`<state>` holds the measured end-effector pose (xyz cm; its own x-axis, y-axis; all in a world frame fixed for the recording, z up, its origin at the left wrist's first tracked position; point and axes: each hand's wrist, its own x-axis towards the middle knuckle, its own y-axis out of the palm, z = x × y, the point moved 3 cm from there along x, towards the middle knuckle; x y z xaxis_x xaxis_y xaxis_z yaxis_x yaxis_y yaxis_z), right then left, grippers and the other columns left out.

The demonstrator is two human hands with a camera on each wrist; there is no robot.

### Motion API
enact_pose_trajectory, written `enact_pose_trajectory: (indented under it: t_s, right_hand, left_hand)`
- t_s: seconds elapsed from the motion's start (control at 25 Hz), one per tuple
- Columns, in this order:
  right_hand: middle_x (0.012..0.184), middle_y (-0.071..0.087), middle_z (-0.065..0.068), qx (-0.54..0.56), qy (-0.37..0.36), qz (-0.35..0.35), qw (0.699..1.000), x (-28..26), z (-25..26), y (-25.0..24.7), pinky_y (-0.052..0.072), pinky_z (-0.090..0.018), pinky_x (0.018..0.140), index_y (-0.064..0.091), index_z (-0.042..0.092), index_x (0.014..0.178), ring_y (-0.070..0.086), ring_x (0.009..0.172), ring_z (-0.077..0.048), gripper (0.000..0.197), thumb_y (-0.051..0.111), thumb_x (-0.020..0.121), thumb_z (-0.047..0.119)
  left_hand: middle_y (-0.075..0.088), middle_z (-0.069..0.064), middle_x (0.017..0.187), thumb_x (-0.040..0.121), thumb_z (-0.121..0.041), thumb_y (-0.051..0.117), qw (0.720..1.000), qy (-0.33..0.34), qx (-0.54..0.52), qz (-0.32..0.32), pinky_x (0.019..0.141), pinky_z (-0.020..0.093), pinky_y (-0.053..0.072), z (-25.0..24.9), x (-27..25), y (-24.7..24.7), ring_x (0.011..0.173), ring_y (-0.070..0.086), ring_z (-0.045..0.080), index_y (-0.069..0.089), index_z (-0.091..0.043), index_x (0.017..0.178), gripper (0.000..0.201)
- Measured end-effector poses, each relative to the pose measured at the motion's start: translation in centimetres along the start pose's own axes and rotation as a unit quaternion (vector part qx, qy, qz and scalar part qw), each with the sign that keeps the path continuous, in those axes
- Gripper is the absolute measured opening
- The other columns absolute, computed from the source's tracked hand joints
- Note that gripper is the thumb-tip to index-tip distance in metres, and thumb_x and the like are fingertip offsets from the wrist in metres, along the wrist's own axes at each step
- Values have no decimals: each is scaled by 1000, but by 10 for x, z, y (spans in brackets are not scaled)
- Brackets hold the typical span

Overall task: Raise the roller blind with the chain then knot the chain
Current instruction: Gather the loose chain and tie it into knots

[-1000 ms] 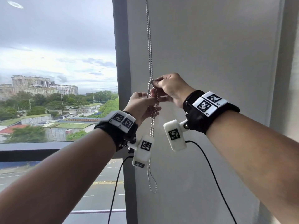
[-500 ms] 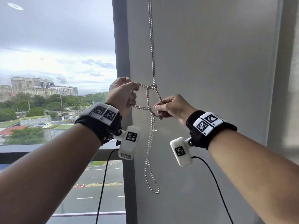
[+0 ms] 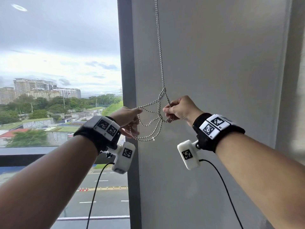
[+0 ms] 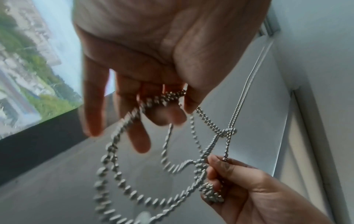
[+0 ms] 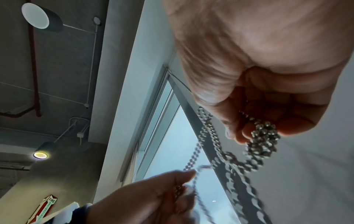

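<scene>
A silver bead chain [image 3: 159, 47] hangs down the grey wall beside the window frame and crosses itself at a small knot [image 3: 163, 89]. Below the knot its strands fan out between my hands. My left hand [image 3: 132, 118] pinches strands at the left, with slack loops [image 3: 145, 138] hanging under it. In the left wrist view the chain [image 4: 164, 98] runs through my left hand's [image 4: 172, 106] thumb and fingertips. My right hand [image 3: 175, 111] grips a bunched part of the chain [image 5: 264, 136] in its curled fingers [image 5: 247, 133]. The blind itself is out of view.
The dark window frame [image 3: 127, 63] stands just left of the chain, with glass and a city view beyond. A grey wall [image 3: 214, 63] lies behind the hands. Cables [image 3: 97, 187] hang from both wrist cameras.
My left hand dropped from shoulder height to level with the right and drew more chain leftward. The hanging bottom loop has been gathered up into slack loops between the hands.
</scene>
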<state>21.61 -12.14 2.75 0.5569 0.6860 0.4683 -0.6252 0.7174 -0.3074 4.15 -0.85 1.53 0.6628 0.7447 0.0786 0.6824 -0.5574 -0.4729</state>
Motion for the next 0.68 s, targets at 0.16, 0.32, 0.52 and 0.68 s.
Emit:
enact_pose_trajectory:
  t_s: [0.16, 0.32, 0.52, 0.68]
  right_hand:
    - [63, 66, -9, -19, 1, 7, 1000, -3, 7, 6, 49, -28, 56, 69, 2, 74, 57, 49, -15, 10, 65, 81, -4]
    - [60, 62, -3, -22, 6, 21, 1000, -7, 10, 10, 48, -27, 57, 71, 3, 95, 57, 47, -15, 22, 51, 89, 1]
    - [61, 63, -4, -53, 19, 30, 998, -9, 11, 8, 52, -32, 61, 69, 14, 101, 59, 54, -19, 20, 50, 95, 14]
    - [54, 60, -2, -49, 21, 18, 998, -4, 6, 11, 56, -46, 73, 69, 16, 87, 59, 57, -22, 21, 50, 94, 10]
  left_hand:
    - [52, 4, 62, 84, -19, 58, 964, 67, -244, 86, 60, 33, 55, -10, 2, 22, 52, 54, 19, 57, -11, 80, 10]
    - [53, 3, 59, 83, -18, 64, 987, 61, -35, 145, 43, 20, 33, -9, -2, 36, 46, 36, 13, 62, -9, 92, 13]
    - [75, 17, 86, 79, -26, 69, 932, -61, 205, 291, 45, 19, 41, 19, -6, 51, 45, 54, 12, 70, -6, 90, 23]
    - [67, 25, 112, 84, -29, 59, 908, -134, 259, 302, 59, 27, 49, 30, -7, 53, 65, 63, 26, 63, -5, 106, 33]
